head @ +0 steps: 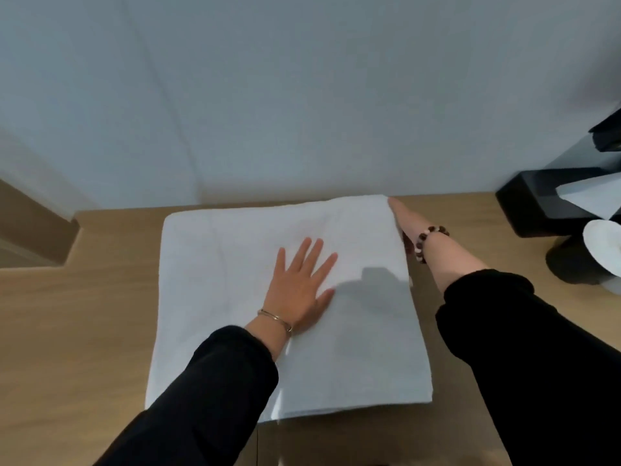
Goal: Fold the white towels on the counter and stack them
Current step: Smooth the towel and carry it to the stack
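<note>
Left hand (302,290) flat; right hand (401,220) at towel (353,351) edge.

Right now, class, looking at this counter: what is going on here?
A person in black sleeves is working on a white towel on the wooden counter. The towel lies folded into a rough square. The left hand presses flat on its middle, fingers spread. The right hand reaches along the towel's far right edge; its grip there cannot be made out.
</note>
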Motion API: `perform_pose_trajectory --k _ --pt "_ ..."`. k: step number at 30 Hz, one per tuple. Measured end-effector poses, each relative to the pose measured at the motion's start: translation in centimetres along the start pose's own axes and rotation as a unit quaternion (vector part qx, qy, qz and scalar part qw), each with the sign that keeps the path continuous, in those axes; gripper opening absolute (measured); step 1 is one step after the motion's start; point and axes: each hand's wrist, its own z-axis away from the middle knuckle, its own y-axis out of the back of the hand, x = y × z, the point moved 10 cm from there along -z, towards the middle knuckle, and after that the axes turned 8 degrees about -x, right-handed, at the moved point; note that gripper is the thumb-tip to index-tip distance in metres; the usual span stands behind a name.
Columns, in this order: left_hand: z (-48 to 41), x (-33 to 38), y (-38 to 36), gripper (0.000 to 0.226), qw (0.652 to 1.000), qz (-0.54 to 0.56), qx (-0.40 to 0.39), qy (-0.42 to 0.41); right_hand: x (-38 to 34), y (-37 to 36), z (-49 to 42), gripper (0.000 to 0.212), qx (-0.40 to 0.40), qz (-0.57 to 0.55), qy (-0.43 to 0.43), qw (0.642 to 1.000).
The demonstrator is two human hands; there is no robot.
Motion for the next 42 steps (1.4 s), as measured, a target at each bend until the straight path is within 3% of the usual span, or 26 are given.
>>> perform_pose_trajectory --k 2,4,6,9,14,15,17,20,24,27,29,31,34,42 --pt "0.3 -0.1 -0.1 0.062 1.0 0.003 0.022 0.002 -0.3 -1.3 -1.4 0.043 -0.059 -0.072 -0.025 0.995" --pt "0.5 -0.2 0.3 0.062 0.999 0.012 0.035 -0.005 -0.8 -1.4 -2.8 0.036 -0.068 -0.056 -0.042 0.995" --pt "0.4 -0.1 0.7 0.063 0.999 0.028 0.045 -0.014 -1.5 -0.5 -3.3 0.036 -0.052 -0.018 -0.052 0.997" --pt "0.5 0.0 0.8 0.065 0.998 0.04 0.051 -0.025 -2.3 0.4 -3.3 0.051 -0.032 0.001 -0.027 0.999" --pt "0.6 -0.3 0.7 0.066 0.997 0.034 0.065 -0.027 -0.9 -0.8 -4.6 0.041 -0.009 -0.09 -0.014 0.996" --pt "0.6 -0.3 0.7 0.066 0.997 0.035 0.064 -0.025 -0.9 -0.8 -4.9 0.042 0.0 -0.08 -0.012 0.997" --pt "0.5 -0.4 0.7 0.067 0.997 0.041 0.057 -0.021 -1.7 0.4 -5.2 0.047 0.087 0.058 0.023 0.994" --pt "0.5 -0.3 0.5 0.067 0.998 0.046 0.045 -0.018 -2.7 0.6 -4.3 0.048 0.196 0.161 0.104 0.962" --pt "0.4 -0.4 0.5 0.067 0.998 0.049 0.045 -0.01 -3.3 0.2 -3.3 0.036 0.265 0.239 0.101 0.929" --pt "0.3 -0.3 0.4 0.068 0.997 0.052 0.047 -0.013 -5.7 -2.6 1.1 0.049 0.345 0.396 0.244 0.815" --pt "0.3 -0.5 0.2 0.07 0.998 0.052 0.044 -0.008 -4.1 -7.3 2.2 0.057 0.26 0.502 0.325 0.758" --pt "0.4 -0.6 0.1 0.073 0.998 0.049 0.044 -0.001 -1.0 -9.0 1.3 0.063 0.16 0.556 0.3 0.758" --pt "0.3 -0.4 0.3 0.074 0.998 0.039 0.045 0.006 -0.6 -8.1 0.7 0.063 0.153 0.562 0.289 0.76" --pt "-0.2 2.2 -0.3 0.076 0.995 0.063 0.0 0.078 -1.7 -7.0 -0.9 0.063 0.1 0.658 0.271 0.695"
